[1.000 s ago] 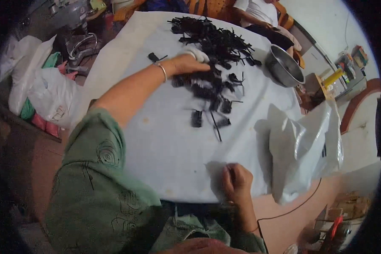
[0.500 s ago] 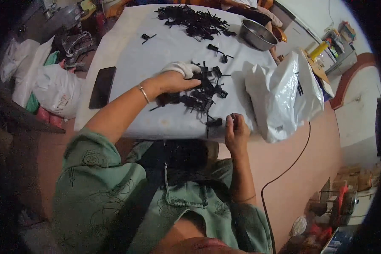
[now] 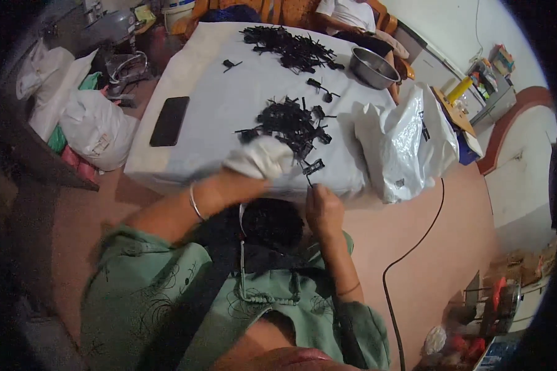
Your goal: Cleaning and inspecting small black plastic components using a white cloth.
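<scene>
My right hand is at the table's near edge, its fingertips pinched on the thin stem of a small black plastic piece. That piece has a rectangular open frame at its head. White cloth covers much of my left hand, which is smeared by motion, so its fingers cannot be made out. Just beyond both hands lies a loose pile of similar black pieces on the white-covered table.
A larger black heap lies at the far side beside a metal bowl. A phone rests at left, a white plastic bag at right. A dark round thing is below the near edge. Another person sits beyond the table.
My left hand has drawn back from the pile toward the near edge. My right hand has moved left and taken hold of a black piece's stem. The view has shifted slightly.
</scene>
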A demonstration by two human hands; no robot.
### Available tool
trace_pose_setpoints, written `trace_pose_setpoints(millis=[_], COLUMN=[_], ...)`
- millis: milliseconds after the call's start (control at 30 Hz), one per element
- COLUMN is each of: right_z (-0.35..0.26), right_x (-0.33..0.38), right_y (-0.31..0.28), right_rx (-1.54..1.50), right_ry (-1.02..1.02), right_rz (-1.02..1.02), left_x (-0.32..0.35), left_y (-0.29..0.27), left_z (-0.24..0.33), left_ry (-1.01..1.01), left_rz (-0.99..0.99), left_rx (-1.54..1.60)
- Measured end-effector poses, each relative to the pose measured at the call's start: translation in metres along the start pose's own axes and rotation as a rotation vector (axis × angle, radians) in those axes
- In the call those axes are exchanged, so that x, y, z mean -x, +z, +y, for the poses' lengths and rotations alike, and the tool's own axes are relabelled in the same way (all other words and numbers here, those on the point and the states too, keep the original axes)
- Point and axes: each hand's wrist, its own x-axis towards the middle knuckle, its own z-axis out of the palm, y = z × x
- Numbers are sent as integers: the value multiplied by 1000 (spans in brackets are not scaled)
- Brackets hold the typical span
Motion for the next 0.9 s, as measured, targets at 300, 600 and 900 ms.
trace_pose_setpoints(millis=[300, 600, 900], right_z=[-40, -52, -55], right_x=[2, -3, 2], right_y=[-51, -34, -32], right_rx=[-253, -901, -887], right_ry=[-402, 197, 107], right_rz=[-58, 33, -155], left_x=[33, 46, 49], left_y=[19, 11, 25], left_z=[26, 46, 43], left_ry=[-263, -601, -262], left_rz=[-343, -267, 68], left_rx=[202, 724, 480])
